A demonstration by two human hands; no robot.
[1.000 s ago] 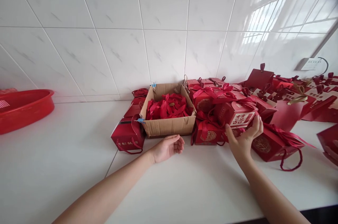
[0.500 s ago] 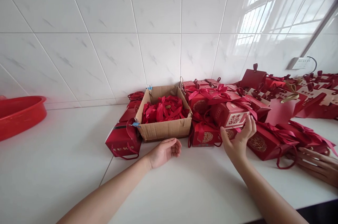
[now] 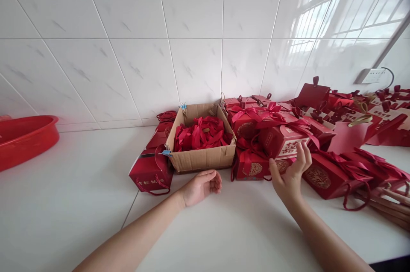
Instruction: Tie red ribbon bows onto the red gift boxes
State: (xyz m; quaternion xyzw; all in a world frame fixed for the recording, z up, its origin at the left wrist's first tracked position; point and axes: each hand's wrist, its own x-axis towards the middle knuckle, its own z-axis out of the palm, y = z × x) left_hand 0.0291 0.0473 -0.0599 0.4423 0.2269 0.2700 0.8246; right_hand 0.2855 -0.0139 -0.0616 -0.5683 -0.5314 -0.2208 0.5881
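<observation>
My left hand point(image 3: 202, 187) rests near the white countertop in front of a cardboard box point(image 3: 201, 159). Its fingers are loosely curled, with the thumb apart and nothing in the grasp. Bundled red ribbons point(image 3: 205, 133) fill that box. To the right, my right hand point(image 3: 291, 174) is open, thumb and fingers spread at the front of a red gift box point(image 3: 272, 137) with a pale printed panel and a ribbon bow. The fingertips appear to touch it; a firm hold does not show. This gift box sits on top of another red gift box point(image 3: 251, 170) with a gold round emblem.
Several bow-tied gift boxes point(image 3: 323, 178) line the right side. Another person's hand point(image 3: 389, 206) is at the right edge beside them. A red box with a rope handle point(image 3: 152, 174) stands left of the cardboard box. A red basin point(image 3: 28, 141) is far left, against the tiled wall point(image 3: 134, 71).
The view has turned slightly left, so things sit a little farther right. Both my hands keep nearly the same pose. The other person's hand is now nearer the right edge.
</observation>
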